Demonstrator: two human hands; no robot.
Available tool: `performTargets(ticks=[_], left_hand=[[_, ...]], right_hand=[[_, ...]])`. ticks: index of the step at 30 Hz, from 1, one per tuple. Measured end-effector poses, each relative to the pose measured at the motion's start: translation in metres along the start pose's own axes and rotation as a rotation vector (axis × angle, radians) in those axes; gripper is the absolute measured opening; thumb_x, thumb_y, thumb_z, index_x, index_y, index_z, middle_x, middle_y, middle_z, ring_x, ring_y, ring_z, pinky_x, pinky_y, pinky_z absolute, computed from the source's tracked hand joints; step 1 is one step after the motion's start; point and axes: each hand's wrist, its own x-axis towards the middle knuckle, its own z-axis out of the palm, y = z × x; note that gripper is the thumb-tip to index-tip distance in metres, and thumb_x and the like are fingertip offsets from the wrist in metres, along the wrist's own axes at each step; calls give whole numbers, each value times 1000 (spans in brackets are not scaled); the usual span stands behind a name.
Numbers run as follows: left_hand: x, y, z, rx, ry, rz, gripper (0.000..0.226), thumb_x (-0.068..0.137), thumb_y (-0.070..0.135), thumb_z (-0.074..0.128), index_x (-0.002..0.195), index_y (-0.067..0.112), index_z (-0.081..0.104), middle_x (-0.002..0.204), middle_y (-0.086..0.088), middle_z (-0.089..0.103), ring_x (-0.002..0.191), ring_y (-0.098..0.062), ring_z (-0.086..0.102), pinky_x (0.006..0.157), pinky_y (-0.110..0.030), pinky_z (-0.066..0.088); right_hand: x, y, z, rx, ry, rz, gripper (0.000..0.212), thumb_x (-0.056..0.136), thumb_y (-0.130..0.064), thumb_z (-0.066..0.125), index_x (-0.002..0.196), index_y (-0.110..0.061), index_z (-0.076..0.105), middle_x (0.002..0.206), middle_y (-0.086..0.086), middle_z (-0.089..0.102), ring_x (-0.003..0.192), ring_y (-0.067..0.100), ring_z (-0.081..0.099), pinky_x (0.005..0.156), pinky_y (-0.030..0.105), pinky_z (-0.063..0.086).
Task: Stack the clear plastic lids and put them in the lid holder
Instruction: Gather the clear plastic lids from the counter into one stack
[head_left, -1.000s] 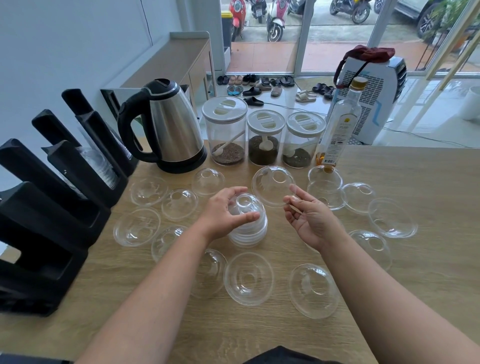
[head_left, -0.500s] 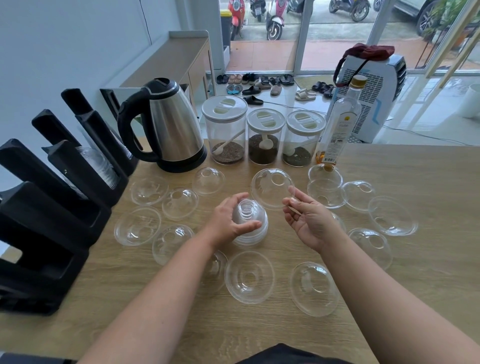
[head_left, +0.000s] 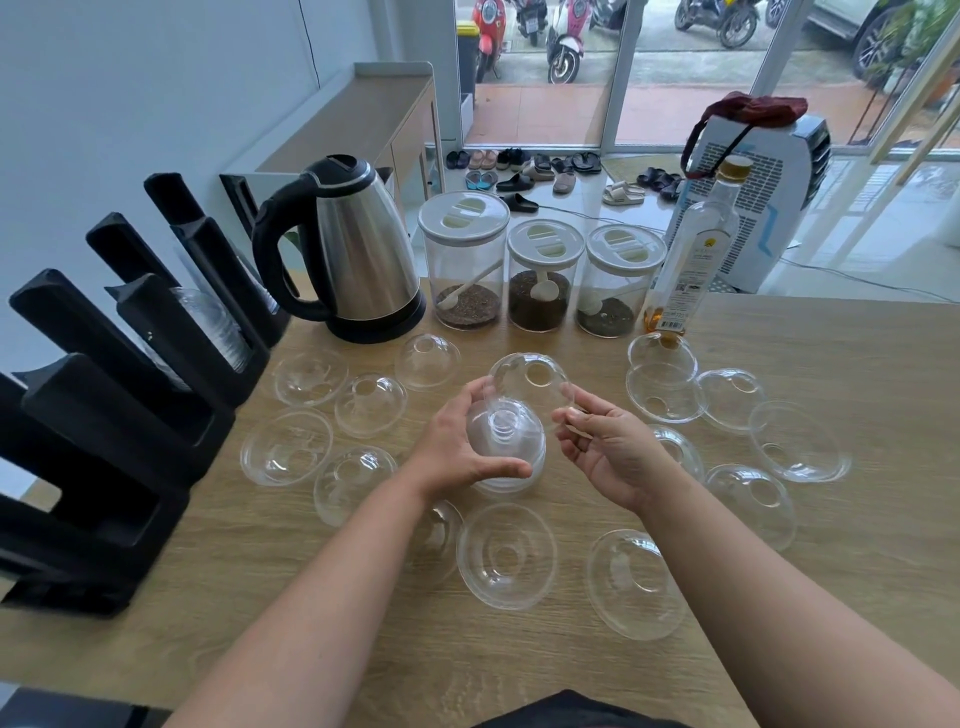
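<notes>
Centre table, my left hand (head_left: 457, 452) grips a stack of clear dome lids (head_left: 506, 441) from its left side. My right hand (head_left: 610, 449) pinches the rim of a single clear dome lid (head_left: 530, 382), held tilted just behind and above the stack, its hole facing me. Several loose clear lids lie on the wooden table (head_left: 831, 597) around both hands, such as a near one (head_left: 506, 556) and a left one (head_left: 285, 447). The black lid holder (head_left: 130, 415) stands at the left edge with some lids (head_left: 218, 327) in one slot.
A steel kettle (head_left: 358, 249), three lidded jars (head_left: 543, 275) and a glass bottle (head_left: 691, 260) line the back of the table. Loose lids crowd both sides of my hands. Bare wood lies along the near edge.
My left hand has shifted its grip and tipped the stack up slightly. The single lid in my right hand has come closer to the top of the stack.
</notes>
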Motion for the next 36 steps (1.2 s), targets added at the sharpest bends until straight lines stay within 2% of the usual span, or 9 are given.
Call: performTargets(ticks=[3, 6, 13, 19, 21, 28, 31, 34, 36], left_hand=[[-3, -1, -8, -48, 12, -21, 141, 38, 61, 93, 153, 38, 15, 151, 14, 40, 138, -4, 36, 115, -36, 29], [-6, -2, -14, -75, 21, -18, 143, 38, 60, 94, 153, 40, 12, 154, 14, 36, 140, -4, 33, 114, -33, 29], [-9, -6, -13, -120, 6, -8, 116, 50, 63, 89, 147, 49, 28, 150, 9, 42, 134, -6, 41, 109, -28, 35], [-5, -8, -9, -68, 26, -6, 90, 54, 65, 85, 135, 47, 50, 135, 18, 53, 124, 4, 48, 94, -8, 37], [-2, -8, -9, -55, 33, -1, 84, 55, 65, 85, 130, 46, 54, 132, 18, 54, 123, 3, 50, 93, -7, 37], [-1, -9, -11, -26, 32, -5, 85, 53, 70, 83, 129, 46, 56, 129, 19, 56, 118, 7, 51, 89, -3, 36], [-2, -9, -12, -30, 31, -14, 87, 53, 70, 83, 131, 46, 55, 132, 16, 56, 120, 7, 50, 95, -9, 38], [-3, -5, -13, -63, 37, -10, 90, 52, 71, 83, 133, 50, 50, 137, 16, 53, 125, 3, 48, 101, -18, 37], [-4, -1, -14, -74, 47, 4, 89, 53, 72, 82, 133, 54, 47, 140, 17, 49, 128, 1, 45, 102, -21, 36]], right_hand=[[3, 3, 1, -38, -19, 14, 40, 92, 6, 53, 128, -10, 57, 80, 5, 68, 66, 13, 58, 64, 22, 51], [6, 10, 3, -123, -41, 14, 37, 92, 4, 55, 126, -9, 61, 85, 4, 67, 64, 10, 59, 61, 20, 51], [9, 22, 4, -340, 23, -17, 37, 91, 0, 61, 125, -13, 59, 88, 5, 60, 71, 13, 58, 69, 25, 47], [7, 27, -1, -389, 108, 0, 34, 88, 4, 62, 118, -13, 62, 70, 1, 58, 63, 12, 54, 63, 25, 44], [7, 27, -2, -407, 103, 4, 33, 88, 4, 62, 116, -13, 63, 67, -1, 57, 62, 12, 54, 64, 26, 44], [6, 26, -3, -433, 118, -6, 33, 88, 3, 63, 118, -11, 62, 68, 0, 56, 63, 12, 54, 64, 24, 45], [4, 16, -5, -483, 152, -47, 32, 89, 1, 62, 119, -9, 62, 70, 0, 54, 63, 12, 54, 62, 23, 45], [-4, -8, -13, -690, 194, -157, 30, 90, -4, 62, 120, -11, 64, 76, 1, 57, 69, 13, 56, 67, 26, 48], [-12, -28, -25, -1072, 274, -258, 31, 88, -15, 67, 119, -18, 65, 86, -1, 61, 80, 14, 59, 76, 30, 49]])
